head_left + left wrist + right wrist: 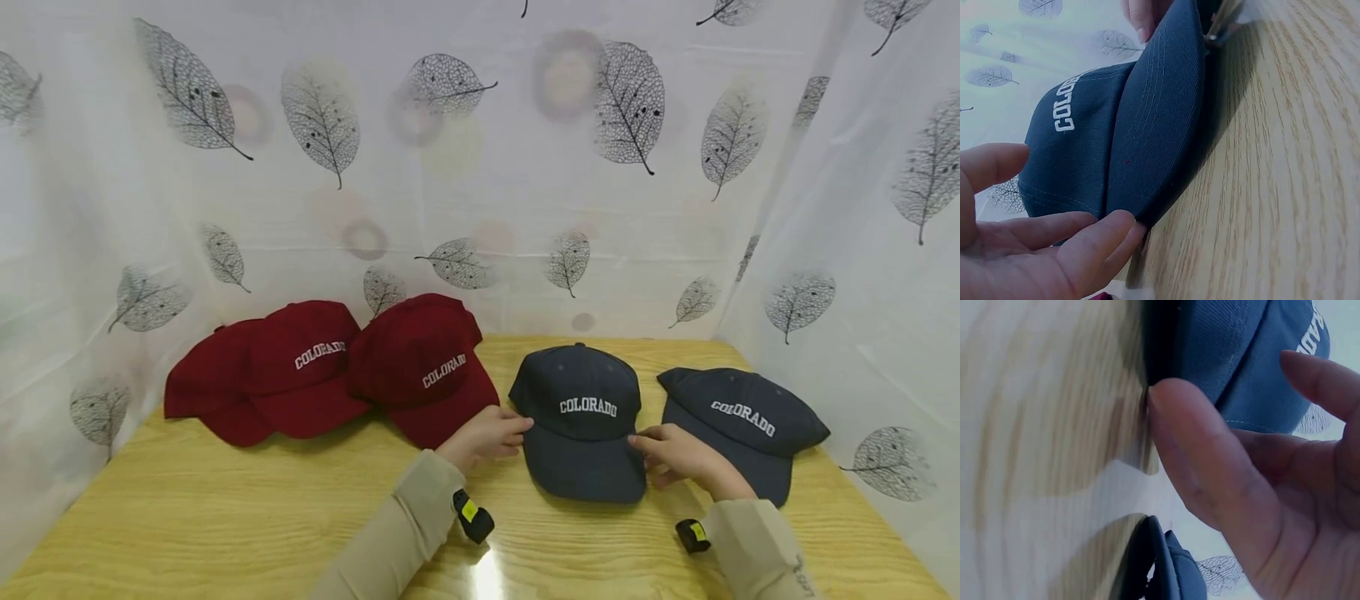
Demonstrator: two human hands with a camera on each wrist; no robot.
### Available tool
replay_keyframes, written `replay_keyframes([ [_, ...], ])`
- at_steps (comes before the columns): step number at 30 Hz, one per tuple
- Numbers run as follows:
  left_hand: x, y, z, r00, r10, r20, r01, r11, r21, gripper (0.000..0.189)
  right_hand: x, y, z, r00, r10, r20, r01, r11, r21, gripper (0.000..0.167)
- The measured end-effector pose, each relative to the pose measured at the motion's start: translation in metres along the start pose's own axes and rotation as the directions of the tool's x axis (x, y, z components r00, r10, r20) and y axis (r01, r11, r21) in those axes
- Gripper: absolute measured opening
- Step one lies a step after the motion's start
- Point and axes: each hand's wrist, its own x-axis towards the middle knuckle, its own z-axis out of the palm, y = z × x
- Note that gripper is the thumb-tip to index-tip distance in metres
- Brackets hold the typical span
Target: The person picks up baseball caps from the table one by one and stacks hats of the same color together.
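Head: hands (486, 435) at navy cap (583, 429) edges

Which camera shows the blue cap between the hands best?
The head view, because the blue cap fits entirely there, COLORADO readable. The left wrist view shows its brim and part of the word; the right wrist view, one cropped side.

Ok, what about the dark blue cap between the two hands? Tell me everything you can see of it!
The dark blue cap has a rounded crown, a small button on top and a curved brim with rows of stitching. White letters across the front say COLORADO. It looks like woven cloth. It sits upright on the wood-grained table, brim facing us. The left hand and right hand appear to touch its opposite sides, near where brim meets crown.
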Motion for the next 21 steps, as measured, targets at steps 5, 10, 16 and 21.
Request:
replay_keyframes([
  [5,0.0052,-0.006,0.0001,1.0,0.004,0.0,-0.004,1.0,-0.012,0.048,0.0003,0.001,0.0009,1.0,-0.005,-0.009,0.006,1.0,0.024,0.052],
  [10,0.0052,-0.0077,0.0008,1.0,0.02,0.005,-0.02,0.999,-0.025,0.048,0.0013,0.0022,0.0021,1.0,-0.027,-0.013,0.027,0.999,0.043,0.047],
  [16,0.0041,-0.0068,0.0018,1.0,0.027,0.0,-0.027,0.999,-0.017,0.047,0.0039,0.0027,0.0038,0.999,-0.048,-0.003,0.048,0.996,0.07,0.044],
  [21,0.0037,-0.0064,0.0019,1.0,0.01,-0.013,-0.01,1.0,-0.013,0.049,0.0034,0.0027,0.0046,0.999,-0.036,-0.008,0.036,0.998,0.05,0.044],
])
